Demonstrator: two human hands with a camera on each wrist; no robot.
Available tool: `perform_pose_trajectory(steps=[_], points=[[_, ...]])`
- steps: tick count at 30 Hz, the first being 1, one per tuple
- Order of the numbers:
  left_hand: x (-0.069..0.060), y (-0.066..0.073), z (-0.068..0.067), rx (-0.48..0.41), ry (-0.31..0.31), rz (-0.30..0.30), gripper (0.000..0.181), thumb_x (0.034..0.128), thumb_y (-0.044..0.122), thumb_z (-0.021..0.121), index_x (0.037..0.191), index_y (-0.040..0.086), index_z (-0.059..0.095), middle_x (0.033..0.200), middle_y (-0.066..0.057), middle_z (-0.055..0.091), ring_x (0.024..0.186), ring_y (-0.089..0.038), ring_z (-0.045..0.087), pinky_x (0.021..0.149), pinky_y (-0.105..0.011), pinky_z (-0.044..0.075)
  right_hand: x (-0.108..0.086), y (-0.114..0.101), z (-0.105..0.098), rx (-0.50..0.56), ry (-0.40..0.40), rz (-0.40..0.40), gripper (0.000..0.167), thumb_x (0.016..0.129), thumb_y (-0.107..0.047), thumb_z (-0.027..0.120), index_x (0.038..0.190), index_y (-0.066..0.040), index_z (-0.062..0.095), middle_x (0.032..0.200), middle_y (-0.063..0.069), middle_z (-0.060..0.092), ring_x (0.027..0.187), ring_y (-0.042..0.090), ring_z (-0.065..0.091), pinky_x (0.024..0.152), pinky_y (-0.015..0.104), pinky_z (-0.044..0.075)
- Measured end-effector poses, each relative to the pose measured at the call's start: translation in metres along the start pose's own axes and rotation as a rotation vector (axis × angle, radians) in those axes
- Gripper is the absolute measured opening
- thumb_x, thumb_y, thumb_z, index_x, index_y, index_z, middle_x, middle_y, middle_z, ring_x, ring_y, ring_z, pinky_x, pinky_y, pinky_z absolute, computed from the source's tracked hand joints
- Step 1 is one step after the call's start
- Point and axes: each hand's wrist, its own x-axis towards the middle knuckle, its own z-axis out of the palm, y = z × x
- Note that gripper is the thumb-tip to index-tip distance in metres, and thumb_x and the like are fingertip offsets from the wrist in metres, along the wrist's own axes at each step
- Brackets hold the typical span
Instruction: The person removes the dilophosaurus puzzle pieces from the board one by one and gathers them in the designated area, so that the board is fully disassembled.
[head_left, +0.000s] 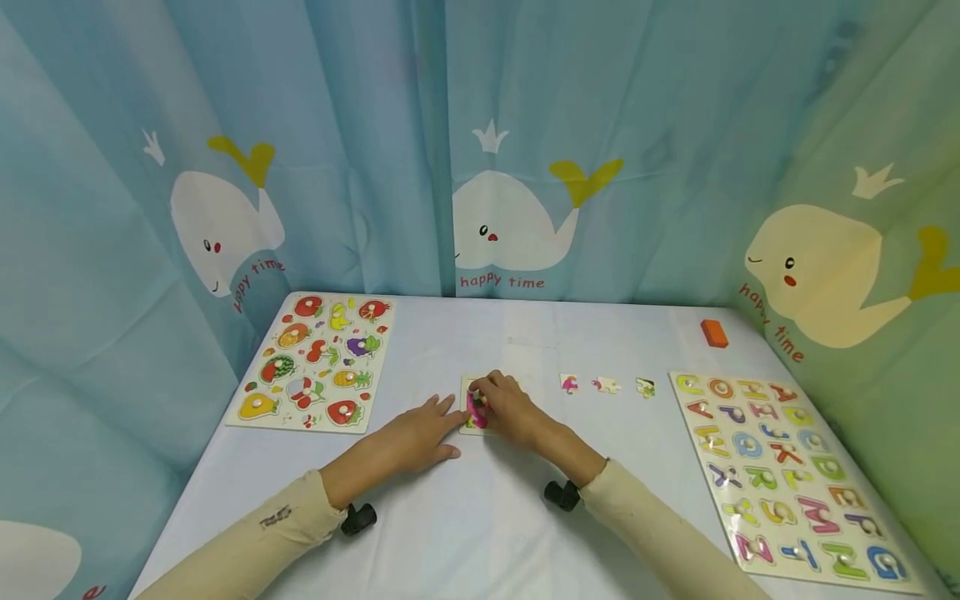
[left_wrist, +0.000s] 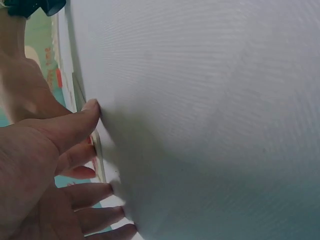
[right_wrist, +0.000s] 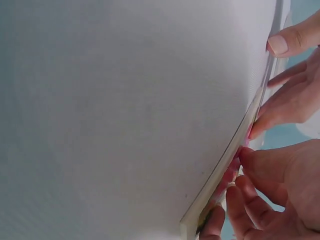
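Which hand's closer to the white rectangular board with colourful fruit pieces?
Left. The left hand is right of the board; the right hand is farther right, at the small pale-rimmed puzzle.

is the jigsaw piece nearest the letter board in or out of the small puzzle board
Out: that jigsaw piece lies on the white table, apart from the small puzzle board and to its right.

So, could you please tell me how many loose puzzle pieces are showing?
3, right of the right hand: left piece, middle piece, right piece; the hand may hide more.
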Motion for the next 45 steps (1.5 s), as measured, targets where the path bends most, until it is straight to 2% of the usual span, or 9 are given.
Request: perform_pose_trajectory(steps=[8, 15, 20, 29, 32, 36, 40, 45], points=[[0.0, 0.0, 0.0, 0.003, -0.012, -0.006, 0.06, 0.1031, 0.039, 0.069, 0.156, 0.015, 0.053, 0.166, -0.021, 0.04, 0.154, -0.045, 0.037, 0.119, -0.056, 0.042, 0.0, 0.001, 0.001, 0.063, 0.035, 0.011, 0.03, 0.094, 0.011, 0.07, 0.12, -0.001, 0.062, 0.114, 0.02, 0.058, 0.106, 0.032, 0.06, 0.093, 0.048, 0.057], [0.0, 0.0, -0.001, 0.001, -0.015, 0.0, 0.06, 0.1037, 0.039, 0.068, 0.155, 0.013, 0.053, 0.167, -0.022, 0.039, 0.153, -0.046, 0.037, 0.119, -0.057, 0.041, 0.002, 0.002, 0.001, 0.105, 0.06, 0.018, 0.024, 0.098, 0.01, 0.062, 0.118, -0.004, 0.061, 0.099, 0.017, 0.062, 0.09, 0.028, 0.061, 0.082, 0.042, 0.056], [0.0, 0.001, -0.002, 0.007, -0.024, -0.015, 0.06, 0.1029, 0.039, 0.069, 0.155, 0.014, 0.053, 0.167, -0.021, 0.039, 0.154, -0.045, 0.036, 0.12, -0.056, 0.041, 0.003, 0.004, 0.0, 0.142, 0.065, 0.023, 0.025, 0.097, 0.012, 0.061, 0.118, -0.002, 0.06, 0.097, 0.017, 0.065, 0.089, 0.028, 0.066, 0.084, 0.042, 0.06], [0.001, 0.004, -0.004, 0.043, -0.043, -0.035, 0.061, 0.1023, 0.041, 0.069, 0.156, 0.017, 0.052, 0.168, -0.018, 0.039, 0.154, -0.042, 0.037, 0.12, -0.055, 0.042, 0.005, -0.002, -0.004, 0.185, 0.058, 0.146, 0.023, 0.098, 0.009, 0.063, 0.118, 0.0, 0.058, 0.091, 0.011, 0.065, 0.082, 0.021, 0.061, 0.081, 0.039, 0.058], [0.003, 0.004, -0.004, 0.051, -0.042, -0.029, 0.061, 0.1026, 0.041, 0.069, 0.156, 0.017, 0.052, 0.167, -0.019, 0.039, 0.154, -0.043, 0.038, 0.119, -0.055, 0.043, 0.006, -0.004, -0.008, 0.225, 0.072, 0.233, 0.02, 0.1, 0.007, 0.062, 0.118, -0.002, 0.059, 0.095, 0.012, 0.066, 0.089, 0.025, 0.064, 0.087, 0.044, 0.058], [0.003, 0.005, -0.003, 0.045, -0.045, -0.028, 0.061, 0.1024, 0.04, 0.069, 0.156, 0.016, 0.052, 0.167, -0.02, 0.04, 0.154, -0.043, 0.038, 0.118, -0.056, 0.044, 0.004, -0.003, -0.015, 0.304, 0.064, 0.335, 0.015, 0.105, -0.001, 0.062, 0.119, -0.004, 0.059, 0.107, 0.013, 0.069, 0.105, 0.032, 0.069, 0.097, 0.05, 0.058], [0.002, 0.005, -0.002, 0.036, -0.045, -0.028, 0.062, 0.1025, 0.04, 0.069, 0.157, 0.017, 0.052, 0.167, -0.02, 0.039, 0.154, -0.043, 0.037, 0.118, -0.056, 0.043, -0.002, 0.006, -0.031, 0.356, 0.065, 0.372, 0.012, 0.106, -0.007, 0.063, 0.116, -0.003, 0.061, 0.107, 0.011, 0.07, 0.111, 0.033, 0.07, 0.095, 0.046, 0.058], [-0.001, 0.005, -0.003, 0.018, -0.039, -0.031, 0.062, 0.1028, 0.039, 0.069, 0.157, 0.017, 0.05, 0.168, -0.019, 0.037, 0.155, -0.043, 0.035, 0.12, -0.057, 0.041, -0.015, 0.035, -0.061, 0.324, 0.075, 0.406, 0.009, 0.105, -0.009, 0.065, 0.11, -0.002, 0.066, 0.101, 0.01, 0.071, 0.101, 0.027, 0.069, 0.083, 0.037, 0.056]])
